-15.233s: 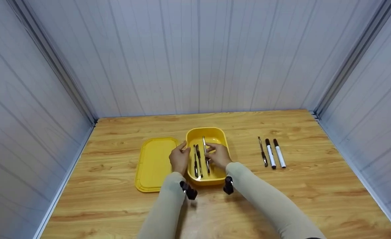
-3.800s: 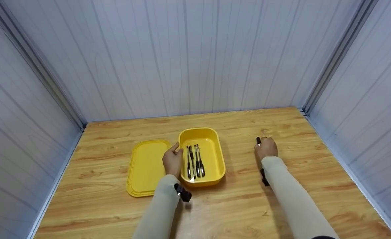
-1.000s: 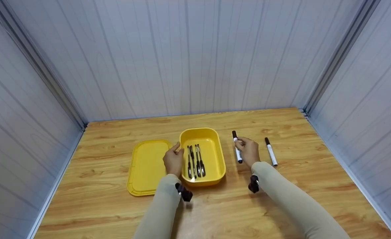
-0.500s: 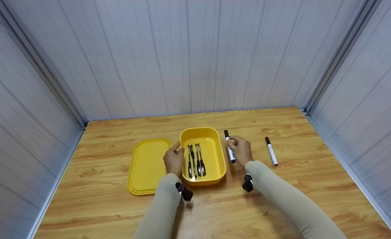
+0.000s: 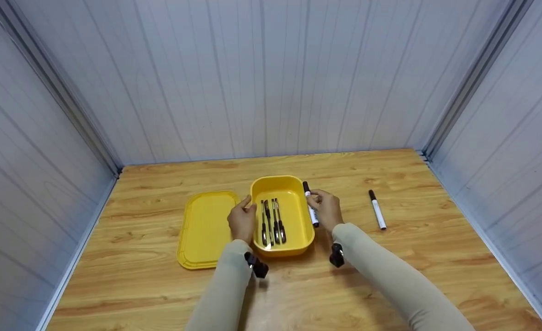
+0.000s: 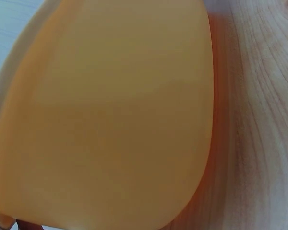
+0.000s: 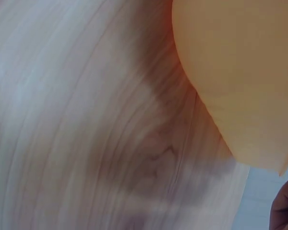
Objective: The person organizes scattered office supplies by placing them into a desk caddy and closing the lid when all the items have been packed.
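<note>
A yellow plastic box (image 5: 283, 251) stands in the middle of the table with several black-and-clear pens (image 5: 276, 223) lying lengthwise along the left part of its floor. My left hand (image 5: 242, 223) holds the box at its left rim, thumb over the edge. Over the right rim, my right hand (image 5: 328, 209) pinches a white marker (image 5: 312, 214) with black ends between thumb and fingers. The box's outer wall (image 6: 115, 115) fills most of the left wrist view. In the right wrist view, part of the right hand (image 7: 284, 203) shows at the lower right corner, beside the box.
A flat yellow lid (image 5: 206, 230) lies left of the box, partly behind the left hand. Another white marker (image 5: 377, 210) with a black cap lies to the right on the wooden table (image 5: 142, 285). White panel walls (image 5: 261, 92) surround the back and sides.
Over the last second my right hand has carried the marker leftward from the table side to the box's right rim. Earlier, a pen from the right joined those in the box. My left hand stays put.
</note>
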{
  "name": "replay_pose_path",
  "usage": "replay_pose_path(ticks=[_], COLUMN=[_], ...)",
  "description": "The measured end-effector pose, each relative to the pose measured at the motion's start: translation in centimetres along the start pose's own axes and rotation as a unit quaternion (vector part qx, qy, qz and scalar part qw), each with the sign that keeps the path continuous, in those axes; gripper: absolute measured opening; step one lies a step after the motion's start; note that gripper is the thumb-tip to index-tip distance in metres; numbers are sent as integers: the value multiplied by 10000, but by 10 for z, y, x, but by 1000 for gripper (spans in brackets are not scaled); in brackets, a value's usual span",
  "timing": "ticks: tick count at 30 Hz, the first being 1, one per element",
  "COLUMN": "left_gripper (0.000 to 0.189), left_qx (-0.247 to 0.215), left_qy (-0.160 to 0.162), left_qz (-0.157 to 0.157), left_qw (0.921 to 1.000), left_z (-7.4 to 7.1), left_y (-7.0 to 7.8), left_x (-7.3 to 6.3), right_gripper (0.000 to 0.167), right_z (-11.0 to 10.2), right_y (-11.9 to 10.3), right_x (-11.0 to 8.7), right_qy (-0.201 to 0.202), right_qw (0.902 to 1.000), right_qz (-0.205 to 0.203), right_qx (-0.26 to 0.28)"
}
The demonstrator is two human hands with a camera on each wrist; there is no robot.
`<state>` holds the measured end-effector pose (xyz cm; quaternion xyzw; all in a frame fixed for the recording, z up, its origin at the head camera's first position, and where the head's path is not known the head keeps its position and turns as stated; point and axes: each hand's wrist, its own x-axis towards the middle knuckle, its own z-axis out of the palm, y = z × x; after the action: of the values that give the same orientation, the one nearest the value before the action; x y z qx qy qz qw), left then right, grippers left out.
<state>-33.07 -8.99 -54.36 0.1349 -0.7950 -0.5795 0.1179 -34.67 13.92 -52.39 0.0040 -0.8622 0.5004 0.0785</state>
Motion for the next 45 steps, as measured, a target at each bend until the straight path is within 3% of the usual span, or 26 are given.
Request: replay_pose_path(ticks=[10,15,19,24,28,32,36,41,45], left_gripper=[39,38,38,38,38,38,38,38,38], left_qx=[-120,-118,-99,-80,-111,-123,-113,-204,-78], left_qy=[-107,-83,-17,-23,-35,-33,-39,-16,-6], left_qz=[23,104,111,93,122,108,59,69,98], left_qw=[9999,9998,9999,9999,9999,9999,9999,9998,9999], left_z=[2,2,2,2,1,0,2,1,0], left_y=[1,1,2,3,4,3,3,5,6], left_x=[-1,-2,-3,-3,-2,-4,-5,-5,-6], right_gripper=[26,27,31,25,14,24,30,35,39], right_z=[11,17,23,29,36,41,44,48,53], right_y=[-8,-13,-18,-22,-22,-20,-20,-24,-22], right_x=[-1,-2,-4,-6,-8,-13,-14,-12,-16], right_qy=[-88,-63,-115,35,258,459,468,441,106], right_qw=[9999,9983,9920,9713,9455,9156,8983,8980,9136], right_qz=[-32,-97,-385,-983,-1619,-2090,-2179,-2255,-2243], right_qx=[-98,-574,-1195,-2164,-2813,-3403,-3786,-3753,-3389])
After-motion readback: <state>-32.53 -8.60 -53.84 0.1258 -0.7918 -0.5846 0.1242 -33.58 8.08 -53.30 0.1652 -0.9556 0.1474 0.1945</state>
